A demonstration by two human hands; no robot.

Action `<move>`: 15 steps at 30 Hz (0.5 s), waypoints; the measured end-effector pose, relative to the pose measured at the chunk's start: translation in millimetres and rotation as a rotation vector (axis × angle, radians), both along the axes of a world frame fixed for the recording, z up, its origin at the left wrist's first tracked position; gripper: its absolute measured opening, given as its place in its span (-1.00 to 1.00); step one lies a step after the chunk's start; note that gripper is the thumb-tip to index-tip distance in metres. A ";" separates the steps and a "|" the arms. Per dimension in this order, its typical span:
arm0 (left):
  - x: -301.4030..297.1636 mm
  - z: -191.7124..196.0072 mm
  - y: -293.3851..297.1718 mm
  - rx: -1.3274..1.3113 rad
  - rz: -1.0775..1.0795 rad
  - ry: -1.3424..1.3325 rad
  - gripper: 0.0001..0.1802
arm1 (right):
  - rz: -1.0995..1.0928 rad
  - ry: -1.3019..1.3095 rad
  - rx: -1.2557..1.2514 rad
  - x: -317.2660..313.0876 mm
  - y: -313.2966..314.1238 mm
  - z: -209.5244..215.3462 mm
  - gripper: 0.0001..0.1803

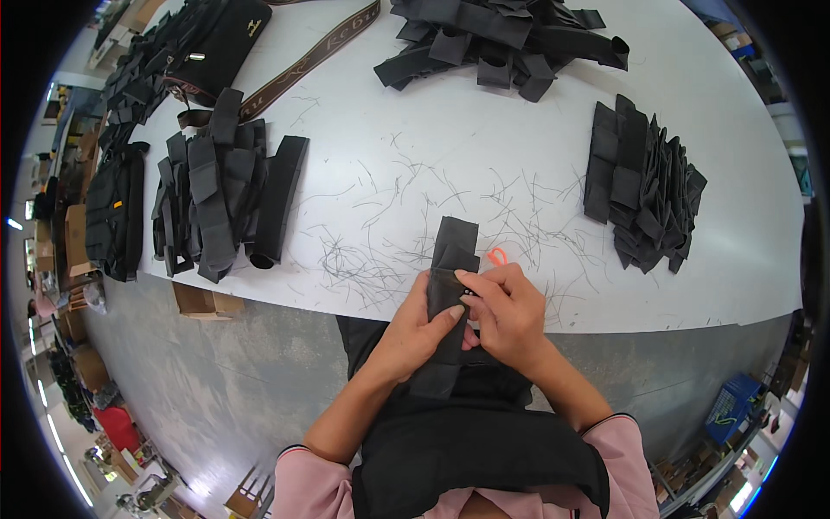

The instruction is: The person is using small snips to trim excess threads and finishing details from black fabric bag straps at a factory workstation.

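Operator wears a pink top (640,489), short slvs., L sleeve (311,484) and R sleeve (624,454) each w/ thin dk. trim at the hem; forearms bare below, as are L hand (419,333) and R hand (510,316). Blk. apron (475,463), plain, covers the chest, w/ curved neckline and wide side pcs. twd. shoulders, pink showing inside. Blk. cloth (501,382) also at lap, apron or trousers n/c.

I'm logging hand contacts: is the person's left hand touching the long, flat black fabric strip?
Touching. The head view shows it plainly: the left hand grips the long, flat black fabric strip, its thumb lying across the upper face.
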State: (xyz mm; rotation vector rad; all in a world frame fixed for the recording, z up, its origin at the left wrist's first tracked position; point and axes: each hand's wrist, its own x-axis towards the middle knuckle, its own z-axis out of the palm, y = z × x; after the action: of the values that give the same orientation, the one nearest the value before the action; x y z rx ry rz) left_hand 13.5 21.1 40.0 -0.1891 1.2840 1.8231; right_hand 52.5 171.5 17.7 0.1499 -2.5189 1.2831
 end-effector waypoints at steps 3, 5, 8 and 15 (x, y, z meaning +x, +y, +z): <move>1.4 -2.7 -0.6 0.014 0.001 -0.020 -0.62 | 0.015 0.019 0.058 2.8 1.4 -1.9 -0.60; -0.2 -1.3 -1.4 0.014 -0.014 -0.045 -0.62 | 0.000 0.012 0.068 4.3 1.6 1.1 -0.59; -2.4 -8.8 -2.6 -0.033 -0.029 -0.001 -0.62 | -0.120 0.039 -0.110 0.2 0.5 13.1 -0.66; 2.5 -8.0 -6.3 0.100 0.095 -0.024 -0.52 | -0.106 -0.109 -0.382 3.3 -12.4 5.1 -0.65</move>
State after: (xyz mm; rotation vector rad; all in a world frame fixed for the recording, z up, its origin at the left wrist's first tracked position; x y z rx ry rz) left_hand 16.0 14.7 32.1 -0.2195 1.1817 1.9552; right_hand 55.7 159.1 22.8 -0.1405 -2.2762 1.7353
